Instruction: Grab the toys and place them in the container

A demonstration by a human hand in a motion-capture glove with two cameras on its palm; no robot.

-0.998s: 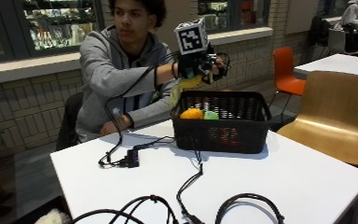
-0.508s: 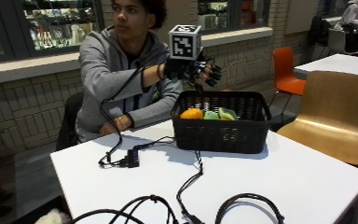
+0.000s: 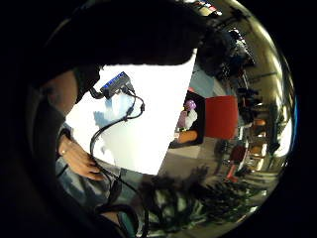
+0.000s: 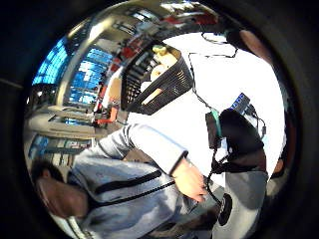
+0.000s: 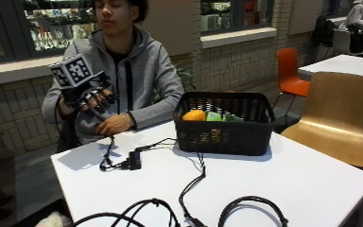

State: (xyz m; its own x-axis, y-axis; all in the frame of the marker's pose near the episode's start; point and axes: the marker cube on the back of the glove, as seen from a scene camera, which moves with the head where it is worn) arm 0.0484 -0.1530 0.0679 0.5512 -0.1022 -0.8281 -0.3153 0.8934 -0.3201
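Black woven plastic basket (image 5: 222, 124) is holding the toys (image 5: 208, 116); I'm raising my gloved right hand (image 5: 92, 98), fingers spread, empty, checking the white table (image 5: 295, 175) for stragglers.

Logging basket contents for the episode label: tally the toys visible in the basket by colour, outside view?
Toys showing above the rim of the black basket:
Orange toy: 1
Green toys: 2
Total visible: 3
Anything lower in the basket is hidden by its wall. No toys show on the white table.
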